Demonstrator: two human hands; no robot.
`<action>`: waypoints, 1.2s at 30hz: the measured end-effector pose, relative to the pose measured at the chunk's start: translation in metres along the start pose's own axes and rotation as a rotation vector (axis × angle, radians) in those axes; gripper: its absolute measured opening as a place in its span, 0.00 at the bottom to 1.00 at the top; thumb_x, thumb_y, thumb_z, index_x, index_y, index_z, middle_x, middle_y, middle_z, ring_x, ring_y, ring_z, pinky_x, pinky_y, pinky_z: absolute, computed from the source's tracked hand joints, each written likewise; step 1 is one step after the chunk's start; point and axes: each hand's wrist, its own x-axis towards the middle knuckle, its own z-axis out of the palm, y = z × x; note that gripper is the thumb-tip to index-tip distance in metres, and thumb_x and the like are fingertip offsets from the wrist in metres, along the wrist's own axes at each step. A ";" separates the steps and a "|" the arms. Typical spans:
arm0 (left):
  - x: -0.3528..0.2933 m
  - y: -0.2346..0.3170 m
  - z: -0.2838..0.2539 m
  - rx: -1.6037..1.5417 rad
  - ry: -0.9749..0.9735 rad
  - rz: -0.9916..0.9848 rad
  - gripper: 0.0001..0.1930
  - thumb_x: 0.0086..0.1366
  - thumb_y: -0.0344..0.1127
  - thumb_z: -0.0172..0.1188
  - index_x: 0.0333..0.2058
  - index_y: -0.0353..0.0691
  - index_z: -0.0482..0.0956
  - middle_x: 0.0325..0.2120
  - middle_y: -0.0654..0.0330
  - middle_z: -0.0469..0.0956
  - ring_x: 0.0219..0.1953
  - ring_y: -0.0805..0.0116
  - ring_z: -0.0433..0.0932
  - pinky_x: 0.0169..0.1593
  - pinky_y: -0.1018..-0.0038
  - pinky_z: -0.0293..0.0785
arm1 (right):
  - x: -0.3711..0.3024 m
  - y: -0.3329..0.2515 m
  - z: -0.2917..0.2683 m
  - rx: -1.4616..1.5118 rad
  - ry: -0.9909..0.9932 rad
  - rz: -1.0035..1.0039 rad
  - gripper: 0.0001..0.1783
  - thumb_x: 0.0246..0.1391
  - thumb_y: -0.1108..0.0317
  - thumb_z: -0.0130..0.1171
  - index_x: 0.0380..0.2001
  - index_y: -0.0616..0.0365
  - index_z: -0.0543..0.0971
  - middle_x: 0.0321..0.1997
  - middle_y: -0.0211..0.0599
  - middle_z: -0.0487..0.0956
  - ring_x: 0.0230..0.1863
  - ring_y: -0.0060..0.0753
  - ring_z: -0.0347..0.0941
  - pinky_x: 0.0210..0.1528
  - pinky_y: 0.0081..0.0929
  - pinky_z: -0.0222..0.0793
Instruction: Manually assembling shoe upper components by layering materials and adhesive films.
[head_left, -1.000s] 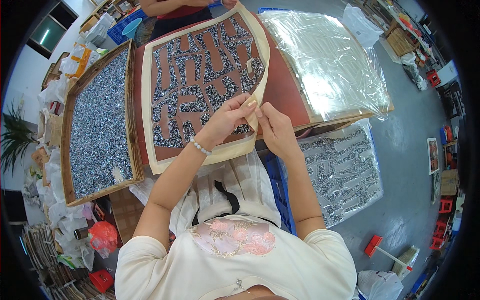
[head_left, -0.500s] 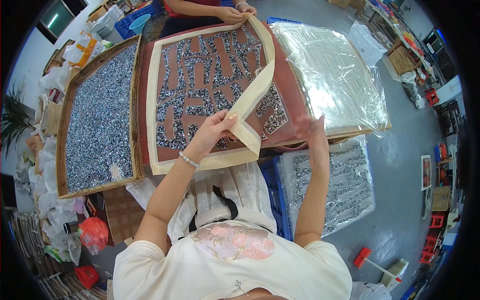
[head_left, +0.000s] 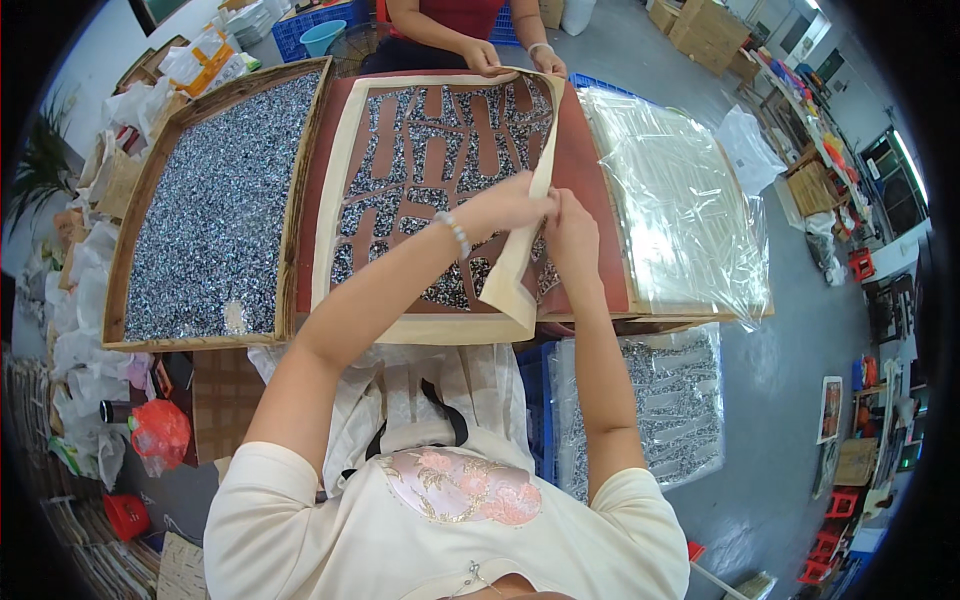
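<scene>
Red tbl [head_left: 583,150], foreground: 1 cream-bordered sheet [head_left: 427,160], mid-tbl, R edge [head_left: 512,278] raised. L hand [head_left: 510,206]: at edge, blurred, grip can't tell. R hand [head_left: 573,237]: fingertips pinched on edge. Rec.: even pull w/ co-worker's hands [head_left: 484,57], no creasing.

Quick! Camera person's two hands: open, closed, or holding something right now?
Left hand: closed, holding the cream border.
Right hand: fingers bunched at the border's edge; can't tell whether it grips.
</scene>
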 end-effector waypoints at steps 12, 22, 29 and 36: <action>-0.005 -0.091 -0.029 -0.459 0.242 -0.094 0.13 0.67 0.39 0.52 0.45 0.37 0.71 0.26 0.60 0.78 0.26 0.73 0.79 0.30 0.76 0.77 | -0.007 0.064 0.013 0.046 -0.078 0.273 0.16 0.63 0.58 0.45 0.43 0.57 0.74 0.37 0.53 0.78 0.41 0.57 0.74 0.42 0.44 0.69; 0.010 -0.065 -0.013 -0.442 0.162 0.070 0.14 0.69 0.40 0.51 0.44 0.35 0.71 0.27 0.59 0.79 0.28 0.70 0.80 0.32 0.73 0.78 | 0.026 0.010 -0.041 0.363 -0.519 0.239 0.24 0.62 0.52 0.51 0.43 0.67 0.75 0.31 0.36 0.78 0.36 0.23 0.72 0.40 0.23 0.68; 0.001 -0.106 0.009 -0.884 0.067 -0.019 0.26 0.71 0.57 0.36 0.35 0.39 0.71 0.26 0.60 0.77 0.24 0.70 0.78 0.29 0.75 0.76 | -0.015 0.038 -0.025 0.495 -0.482 0.379 0.19 0.63 0.55 0.50 0.41 0.62 0.75 0.29 0.29 0.76 0.32 0.21 0.71 0.35 0.25 0.68; -0.017 -0.099 0.038 -0.147 0.223 0.098 0.21 0.67 0.53 0.51 0.29 0.39 0.65 0.20 0.66 0.68 0.19 0.81 0.69 0.21 0.82 0.66 | -0.043 0.018 0.027 1.489 -0.237 0.668 0.16 0.64 0.61 0.46 0.50 0.55 0.70 0.32 0.27 0.75 0.34 0.19 0.72 0.35 0.23 0.71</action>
